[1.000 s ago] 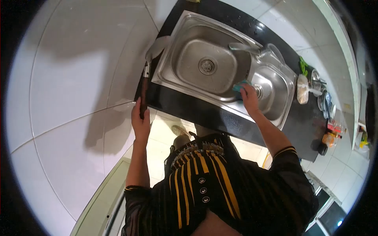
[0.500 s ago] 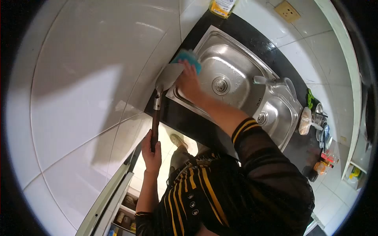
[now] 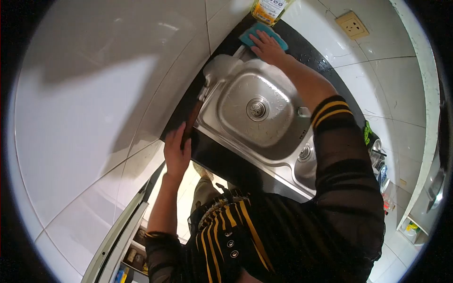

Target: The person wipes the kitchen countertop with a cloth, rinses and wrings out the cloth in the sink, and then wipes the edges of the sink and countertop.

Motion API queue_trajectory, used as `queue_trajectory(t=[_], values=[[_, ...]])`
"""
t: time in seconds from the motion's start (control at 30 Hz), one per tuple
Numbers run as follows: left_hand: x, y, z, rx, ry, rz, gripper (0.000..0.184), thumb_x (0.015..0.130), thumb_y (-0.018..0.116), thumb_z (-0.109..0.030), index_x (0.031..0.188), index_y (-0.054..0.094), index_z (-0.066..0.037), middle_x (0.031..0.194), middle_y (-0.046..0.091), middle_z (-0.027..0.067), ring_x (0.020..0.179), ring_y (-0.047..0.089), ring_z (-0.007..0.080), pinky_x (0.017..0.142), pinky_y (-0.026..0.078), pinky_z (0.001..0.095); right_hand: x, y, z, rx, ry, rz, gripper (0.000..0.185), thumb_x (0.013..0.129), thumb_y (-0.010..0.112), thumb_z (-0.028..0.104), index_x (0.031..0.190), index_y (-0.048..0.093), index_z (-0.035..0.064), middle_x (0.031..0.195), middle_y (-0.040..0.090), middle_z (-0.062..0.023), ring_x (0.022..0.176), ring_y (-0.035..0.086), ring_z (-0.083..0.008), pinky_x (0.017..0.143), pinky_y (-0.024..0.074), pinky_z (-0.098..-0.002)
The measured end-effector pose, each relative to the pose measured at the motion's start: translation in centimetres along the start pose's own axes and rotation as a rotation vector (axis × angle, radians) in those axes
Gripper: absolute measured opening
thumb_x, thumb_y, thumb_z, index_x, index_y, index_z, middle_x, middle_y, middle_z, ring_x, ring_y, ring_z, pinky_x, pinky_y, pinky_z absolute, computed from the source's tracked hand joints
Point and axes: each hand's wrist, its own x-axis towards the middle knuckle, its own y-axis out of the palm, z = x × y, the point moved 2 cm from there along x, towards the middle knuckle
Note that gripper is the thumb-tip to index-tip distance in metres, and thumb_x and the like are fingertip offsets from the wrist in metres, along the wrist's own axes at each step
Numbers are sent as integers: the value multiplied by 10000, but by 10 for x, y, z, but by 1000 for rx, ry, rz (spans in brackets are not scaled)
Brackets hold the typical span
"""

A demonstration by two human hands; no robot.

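Observation:
My left hand is wrapped round the dark wooden handle of a spatula. Its metal blade lies over the left edge of the large steel sink basin. At the far left corner of the sink, my right hand presses a blue-green cloth or sponge on the black counter, its fingers spread over the top. The cloth is just in front of a bottle with yellow liquid.
A smaller basin adjoins on the right, with the faucet partly hidden by my right arm. Green leaves, dishes and bottles stand along the right wall. A wall socket is at the upper right. An open drawer shows at the lower left.
My right hand has carried the cloth from the small basin's side to beside the spatula blade, then to the far left corner. The spatula in my left hand has tilted, its blade now further over the sink.

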Motion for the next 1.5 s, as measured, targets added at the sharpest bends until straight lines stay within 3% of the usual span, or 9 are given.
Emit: queue_trajectory(t=[0.07,0.33,0.53,0.67,0.9,1.13,1.23,1.37,1.5], values=[[25,12,4,39,12,-1,494,744,582,-38,1226,487,-82,955,535,176,878,519,338,774,431,393,-34,-14,-27,-306,3,293,545,924,335,452,1404,212,226,1473,105,-105,1353,109,-299,1074,150,-458],[91,63,7,162,27,39,481,825,541,-98,1290,437,-165,1035,542,198,949,525,365,833,426,423,-178,-37,-135,-32,383,483,618,906,443,323,1421,116,225,1455,68,-198,1336,112,-385,1079,167,-449],[115,82,4,314,79,-13,480,777,563,-69,1239,489,-176,934,537,123,894,511,306,805,432,412,-65,-22,-80,-19,237,293,533,887,477,288,1375,262,280,1450,166,-121,1340,155,-327,1038,221,-537],[122,94,1,400,34,-57,537,738,586,-56,1249,481,-185,1095,497,130,1000,489,313,875,409,423,-3,-19,-63,-49,181,176,512,893,462,281,1369,274,273,1447,192,-91,1337,176,-305,1038,235,-530],[104,78,-8,293,152,-48,643,631,586,49,1231,490,-165,1280,398,157,1167,400,347,981,331,449,-97,-17,-149,5,203,61,508,882,480,248,1358,304,255,1399,291,-119,1283,289,-318,1017,288,-476],[22,53,-9,262,188,-53,536,656,557,56,1162,527,-120,1289,390,161,1195,370,354,1001,298,464,-309,-48,-212,-43,578,172,536,810,596,230,1314,413,231,1354,325,-192,1239,339,-358,1031,283,-417],[-9,72,1,196,188,-18,484,698,540,39,1158,526,-111,1287,390,159,1211,356,356,1012,282,475,-327,-61,-221,426,925,408,550,704,671,240,1233,520,212,1192,505,-202,1147,443,-345,993,332,-398],[-11,84,2,313,182,-1,405,758,492,12,1145,525,-99,1284,387,157,1241,327,348,1024,262,487,-240,-30,-203,372,299,135,392,707,662,229,1096,618,246,1097,590,-105,935,550,-321,868,422,-413],[-10,83,-3,336,163,20,376,772,468,11,1128,527,-92,1290,385,156,1255,313,340,1035,243,488,-131,-51,-98,245,356,248,367,724,617,93,1049,635,261,995,586,-136,992,522,-307,838,439,-367]])
